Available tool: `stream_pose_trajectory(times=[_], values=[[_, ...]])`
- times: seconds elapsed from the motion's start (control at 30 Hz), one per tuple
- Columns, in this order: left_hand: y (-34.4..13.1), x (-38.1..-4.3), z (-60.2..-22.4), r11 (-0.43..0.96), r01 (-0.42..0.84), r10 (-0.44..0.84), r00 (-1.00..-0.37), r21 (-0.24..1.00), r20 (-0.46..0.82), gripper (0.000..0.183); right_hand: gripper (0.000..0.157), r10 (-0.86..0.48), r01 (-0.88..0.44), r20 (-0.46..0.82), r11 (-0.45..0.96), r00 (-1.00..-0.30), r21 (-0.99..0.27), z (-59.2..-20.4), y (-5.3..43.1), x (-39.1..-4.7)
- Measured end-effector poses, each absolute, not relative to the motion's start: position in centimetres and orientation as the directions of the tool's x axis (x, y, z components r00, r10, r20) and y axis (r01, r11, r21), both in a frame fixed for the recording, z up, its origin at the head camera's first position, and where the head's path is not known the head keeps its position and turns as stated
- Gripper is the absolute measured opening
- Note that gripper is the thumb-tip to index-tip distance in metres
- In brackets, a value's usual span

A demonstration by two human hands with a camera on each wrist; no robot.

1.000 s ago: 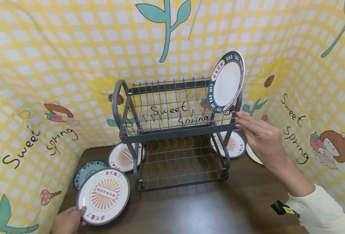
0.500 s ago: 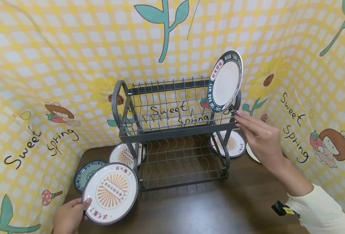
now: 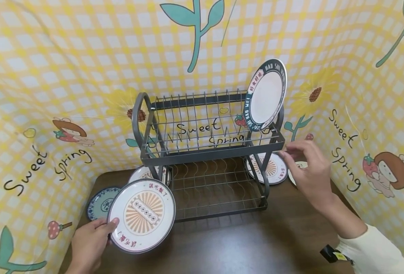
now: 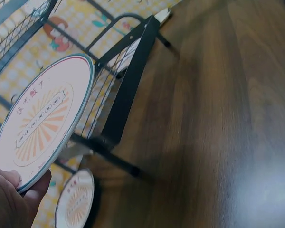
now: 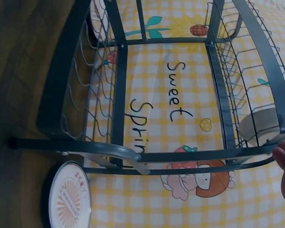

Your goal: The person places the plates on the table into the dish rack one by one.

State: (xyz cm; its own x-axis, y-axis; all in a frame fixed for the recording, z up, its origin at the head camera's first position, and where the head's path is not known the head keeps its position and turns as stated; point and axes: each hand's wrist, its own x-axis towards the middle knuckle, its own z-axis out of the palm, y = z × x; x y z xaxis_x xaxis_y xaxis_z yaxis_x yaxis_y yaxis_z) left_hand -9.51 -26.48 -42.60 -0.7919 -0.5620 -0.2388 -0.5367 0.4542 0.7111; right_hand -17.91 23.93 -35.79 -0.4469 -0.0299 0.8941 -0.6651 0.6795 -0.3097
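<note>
My left hand [image 3: 90, 243] grips a white plate [image 3: 142, 217] with an orange sunburst by its edge, thumb on its face. This plate is raised, tilted, in front of the lower left of the two-tier dark metal dish rack [image 3: 212, 154]. In the left wrist view the same plate [image 4: 45, 118] hangs beside the rack's frame. A plate with a dark green lettered rim [image 3: 265, 97] stands upright at the right end of the upper tier. My right hand [image 3: 309, 173], fingers loosely bent and holding nothing, is just right of the rack's upper front corner.
On the brown table [image 3: 229, 243], a green-blue patterned plate [image 3: 101, 203] and a sunburst plate [image 3: 147, 173] lie left of the rack. Another sunburst plate [image 3: 272, 171] and a pale plate [image 3: 296, 173] lie right. A yellow checked cloth [image 3: 120, 57] surrounds the table.
My left hand has carried the sunburst plate right and slightly up, toward the rack. My right hand has let go at the green-rimmed plate's lower edge and drawn back a little; that plate stays standing.
</note>
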Motion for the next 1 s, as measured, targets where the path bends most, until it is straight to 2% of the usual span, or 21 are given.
stream_pose_trajectory(times=[0.23,0.4,0.5,0.73,0.9,1.0], values=[[-24.2,-9.8,-41.6,0.513,-0.43,-0.455,-0.87,0.743,-0.19,0.053,0.031,-0.031,-0.633,0.833,0.666,-0.552,-0.395,-37.2,23.0,-17.4],[-22.4,-10.3,-40.7,0.503,-0.368,-0.398,-0.902,0.782,-0.169,0.054,0.031,-0.029,-0.602,0.807,0.681,-0.59,-0.416,-37.8,22.6,-17.2],[-21.4,-10.4,-40.2,0.502,-0.33,-0.37,-0.918,0.799,-0.146,0.053,0.032,-0.02,-0.608,0.817,0.678,-0.576,-0.412,-37.8,22.5,-17.3],[-19.6,-10.5,-38.9,0.568,-0.221,-0.301,-0.952,0.793,-0.05,0.037,0.037,0.027,-0.647,0.886,0.673,-0.464,-0.359,-36.7,22.4,-18.1],[-18.6,-10.3,-38.1,0.588,-0.182,-0.275,-0.961,0.788,-0.016,0.037,0.042,0.053,-0.656,0.909,0.674,-0.414,-0.338,-35.7,22.2,-18.6],[-18.2,-10.3,-37.6,0.607,-0.173,-0.275,-0.962,0.776,0.0,0.038,0.039,0.047,-0.662,0.915,0.675,-0.402,-0.325,-35.1,22.1,-18.7]])
